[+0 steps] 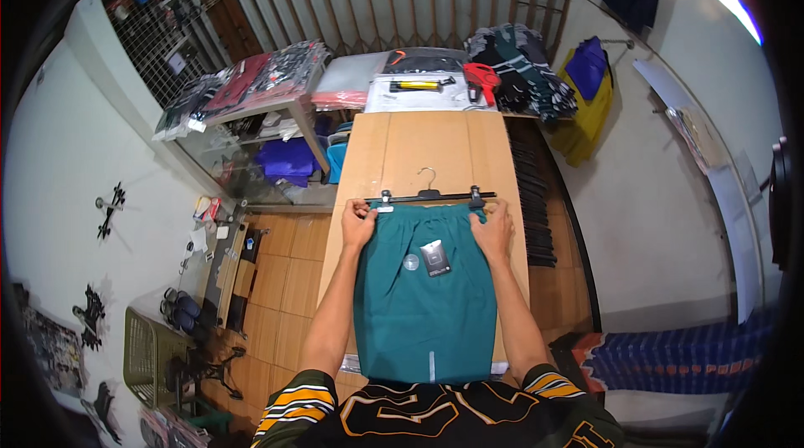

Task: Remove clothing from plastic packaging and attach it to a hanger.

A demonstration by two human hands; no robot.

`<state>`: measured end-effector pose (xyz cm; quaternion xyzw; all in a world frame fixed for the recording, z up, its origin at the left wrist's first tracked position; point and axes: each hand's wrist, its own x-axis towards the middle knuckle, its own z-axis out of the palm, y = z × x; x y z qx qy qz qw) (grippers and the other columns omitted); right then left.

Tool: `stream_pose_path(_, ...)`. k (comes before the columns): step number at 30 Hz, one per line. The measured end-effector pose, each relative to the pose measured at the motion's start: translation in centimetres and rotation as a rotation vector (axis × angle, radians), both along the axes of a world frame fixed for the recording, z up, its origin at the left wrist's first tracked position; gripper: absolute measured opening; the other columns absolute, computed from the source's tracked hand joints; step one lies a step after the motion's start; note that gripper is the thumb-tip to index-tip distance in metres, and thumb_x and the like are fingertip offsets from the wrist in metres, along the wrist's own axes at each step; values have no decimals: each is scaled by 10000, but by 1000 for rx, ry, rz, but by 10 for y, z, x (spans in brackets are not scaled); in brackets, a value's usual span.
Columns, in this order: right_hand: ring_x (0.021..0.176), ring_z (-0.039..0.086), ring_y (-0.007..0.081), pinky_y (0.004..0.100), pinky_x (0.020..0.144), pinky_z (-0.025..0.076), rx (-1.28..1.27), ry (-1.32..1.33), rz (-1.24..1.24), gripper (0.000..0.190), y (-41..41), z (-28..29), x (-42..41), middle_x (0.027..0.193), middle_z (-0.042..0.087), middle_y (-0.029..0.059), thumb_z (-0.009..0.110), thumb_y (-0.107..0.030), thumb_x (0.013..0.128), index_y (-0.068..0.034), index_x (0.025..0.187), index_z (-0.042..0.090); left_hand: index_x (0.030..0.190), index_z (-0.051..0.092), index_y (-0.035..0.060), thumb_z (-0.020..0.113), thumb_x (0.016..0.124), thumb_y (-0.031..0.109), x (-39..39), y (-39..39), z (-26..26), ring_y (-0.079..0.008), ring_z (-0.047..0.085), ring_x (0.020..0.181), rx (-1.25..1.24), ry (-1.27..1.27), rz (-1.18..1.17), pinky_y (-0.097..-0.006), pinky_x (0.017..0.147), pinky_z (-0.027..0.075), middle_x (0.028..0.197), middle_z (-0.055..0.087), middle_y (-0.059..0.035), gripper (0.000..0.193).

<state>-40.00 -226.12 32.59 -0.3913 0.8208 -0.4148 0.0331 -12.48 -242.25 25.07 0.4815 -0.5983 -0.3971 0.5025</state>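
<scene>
Teal shorts [433,322] with an elastic waistband lie flat on a wooden table [433,134]. A black clip hanger [429,195] with a metal hook lies along the waistband, its left clip [385,197] and right clip [476,197] at the two ends. My left hand [360,222] pinches the waistband's left corner beside a small white tag [384,210]. At the right corner, my right hand [494,228] pinches the fabric just below the clip. A dark hang tag [435,258] and a round clear sticker [411,262] lie on the shorts.
Beyond the table sit a red tape dispenser [482,82], a yellow and black hand pump [419,85], plastic-wrapped garments [264,77] and stacked dark garments [518,71]. A glass display case [251,159] stands left. Dark garments [532,203] hang right of the table.
</scene>
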Motion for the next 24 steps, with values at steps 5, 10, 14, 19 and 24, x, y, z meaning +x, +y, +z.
stream_pose_path(5, 1124, 547, 370, 536, 950, 386, 158, 77, -28, 641, -13, 7, 4, 1143, 621, 164, 789, -463, 696, -23, 1117, 588, 981, 542, 14, 751, 721, 21, -3, 0, 4, -110, 493, 710, -14, 26, -15, -251, 676, 457, 844, 546, -40, 334)
stream_pose_path(10, 1197, 464, 323, 499, 1005, 283, 193, -49, -64, 636, -20, -13, -2, 1200, 574, 137, 818, -404, 673, -40, 1146, 597, 944, 564, 4, 713, 756, 83, -57, 30, 52, -223, 528, 755, -264, -295, 87, -341, 717, 453, 826, 558, -97, 252)
stream_pose_path(14, 1165, 495, 317, 490, 970, 304, 102, -86, -63, 612, -26, -23, -10, 1152, 612, 113, 842, -315, 657, -51, 1150, 595, 1002, 598, 2, 724, 765, 115, -129, 30, 86, -230, 583, 842, -296, -323, -299, -336, 803, 483, 903, 619, -127, 291)
stream_pose_path(19, 1070, 565, 361, 476, 977, 347, 51, -153, 4, 563, -29, -21, -8, 994, 686, 118, 814, -239, 680, -63, 1156, 570, 1116, 628, 1, 648, 860, 389, -200, -5, 85, -340, 647, 957, -268, -598, -497, -420, 852, 498, 1020, 669, -216, 466)
stream_pose_path(24, 973, 621, 349, 560, 931, 316, 66, -216, 77, 438, -26, -35, -24, 977, 689, 130, 745, -311, 748, -73, 1080, 587, 889, 728, 5, 356, 925, 654, -244, -25, 78, -419, 638, 1015, 48, -939, -672, -462, 900, 475, 951, 673, -298, 749)
